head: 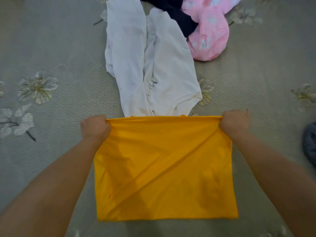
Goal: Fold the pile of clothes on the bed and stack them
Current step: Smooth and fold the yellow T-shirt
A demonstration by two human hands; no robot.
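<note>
yellow garment (164, 168): 1 | gripping: left hand (94, 128), right hand (235, 123) | unfolded garments: 3

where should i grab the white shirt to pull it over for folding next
Probably take the white shirt by its near hem, the edge closest to you just beyond the yellow garment, coming from your own side. It lies lengthwise away from you with that hem flat on the bedspread, while its far end sits by the dark garment. One hand at each hem corner should work.
</note>
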